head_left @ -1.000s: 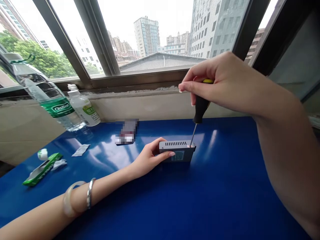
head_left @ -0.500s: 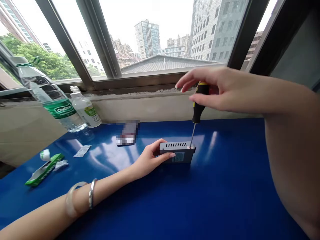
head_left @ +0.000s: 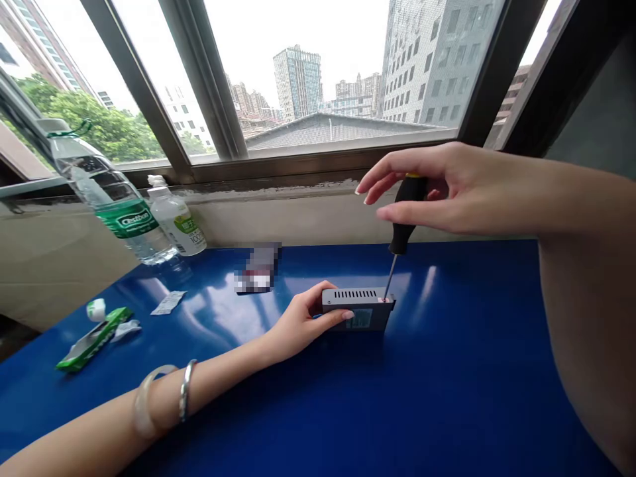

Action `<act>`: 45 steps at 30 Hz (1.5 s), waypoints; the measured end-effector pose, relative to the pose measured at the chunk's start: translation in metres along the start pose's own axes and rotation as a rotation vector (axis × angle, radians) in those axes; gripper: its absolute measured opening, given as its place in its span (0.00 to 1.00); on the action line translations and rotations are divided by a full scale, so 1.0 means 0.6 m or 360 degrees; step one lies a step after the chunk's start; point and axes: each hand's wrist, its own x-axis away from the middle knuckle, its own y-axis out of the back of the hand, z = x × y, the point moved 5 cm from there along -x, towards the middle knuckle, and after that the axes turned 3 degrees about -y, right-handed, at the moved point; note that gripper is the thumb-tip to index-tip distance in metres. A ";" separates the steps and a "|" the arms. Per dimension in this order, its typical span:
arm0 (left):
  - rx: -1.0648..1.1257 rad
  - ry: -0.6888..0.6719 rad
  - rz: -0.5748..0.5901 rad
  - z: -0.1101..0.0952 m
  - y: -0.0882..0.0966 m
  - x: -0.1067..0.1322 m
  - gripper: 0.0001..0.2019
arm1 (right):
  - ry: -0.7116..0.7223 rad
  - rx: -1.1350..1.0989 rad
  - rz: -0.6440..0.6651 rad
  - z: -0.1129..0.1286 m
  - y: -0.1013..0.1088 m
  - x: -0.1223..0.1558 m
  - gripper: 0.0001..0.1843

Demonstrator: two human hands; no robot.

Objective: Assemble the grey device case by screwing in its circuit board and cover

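Observation:
My left hand (head_left: pixel 308 319) grips the left end of a small grey metal box (head_left: pixel 368 320), thumb on its near side. The box stands on its long edge on the blue table (head_left: pixel 318 411). A row of vent slots runs along its top, and a label sits on the near face. Over the right end is my right hand (head_left: pixel 427 192), around the black handle of a screwdriver (head_left: pixel 401 237). Its index and middle fingers stretch out to the left. The shaft slants down to a screw at the top right corner of the box.
A large water bottle (head_left: pixel 124 215) and a smaller white bottle (head_left: pixel 177 222) stand at the back left. A blurred-out flat object (head_left: pixel 259 265) lies behind the box. A green wrapper (head_left: pixel 92 341), a white roll (head_left: pixel 96 309) and a paper packet (head_left: pixel 167 303) lie on the left. A window ledge (head_left: pixel 298 169) runs behind.
The whole view has shifted slightly. My right hand's fingers and the screwdriver handle have turned a little, and the screwdriver leans further right. The left hand's hold on the box stays the same.

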 end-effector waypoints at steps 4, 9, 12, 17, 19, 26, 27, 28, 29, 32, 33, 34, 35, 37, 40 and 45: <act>-0.0026 0.0003 -0.0019 0.001 0.001 0.000 0.13 | -0.0101 -0.0100 -0.0118 -0.002 0.003 -0.002 0.19; -0.0030 -0.0019 -0.0015 -0.002 0.001 0.000 0.13 | 0.0099 -0.0092 -0.0014 0.005 0.004 0.001 0.22; -0.0037 -0.0016 -0.0016 -0.003 0.001 0.000 0.13 | -0.0016 -0.0084 0.0046 -0.002 0.002 0.003 0.21; -0.0035 -0.0003 -0.0001 -0.002 0.000 0.000 0.14 | 0.0008 -0.0069 -0.0004 -0.002 0.004 0.002 0.23; -0.0039 -0.0005 -0.0002 -0.002 0.000 0.000 0.13 | 0.0046 -0.0054 0.0016 0.000 0.002 0.001 0.28; -0.0042 -0.0022 -0.0030 -0.004 0.000 0.001 0.13 | -0.0098 -0.0128 -0.0210 0.001 0.003 -0.008 0.15; -0.0043 -0.0023 -0.0035 -0.004 0.000 0.001 0.13 | -0.0103 -0.0134 -0.0221 0.000 0.004 -0.008 0.13; -0.0043 -0.0023 -0.0038 -0.004 0.000 0.001 0.13 | -0.0091 -0.0130 -0.0191 -0.001 0.004 -0.007 0.12; -0.0040 -0.0022 -0.0039 -0.003 0.000 0.001 0.13 | -0.0064 -0.0118 -0.0139 -0.002 0.003 -0.006 0.12; -0.0030 -0.0025 -0.0039 -0.004 0.000 0.001 0.13 | -0.0003 -0.0063 0.0008 -0.004 0.000 0.000 0.20; -0.0031 -0.0026 -0.0039 -0.004 0.000 0.001 0.13 | -0.0007 -0.0049 0.0047 -0.004 -0.002 0.001 0.20; -0.0031 -0.0026 -0.0038 -0.005 0.000 0.001 0.13 | -0.0021 -0.0046 0.0059 -0.005 -0.002 0.002 0.18; -0.0031 -0.0026 -0.0033 -0.005 0.000 0.001 0.12 | -0.0040 -0.0049 0.0051 -0.005 -0.003 0.002 0.16; -0.0025 -0.0023 -0.0020 -0.006 -0.001 0.001 0.12 | -0.0079 -0.0083 0.0015 -0.003 -0.003 0.001 0.13; -0.0034 -0.0013 -0.0017 -0.006 0.000 0.001 0.12 | -0.0102 -0.0193 -0.0072 0.004 -0.001 -0.002 0.11; -0.0110 -0.0053 -0.0041 -0.007 -0.001 0.003 0.12 | -0.0134 -0.0210 -0.0394 0.009 0.017 0.004 0.05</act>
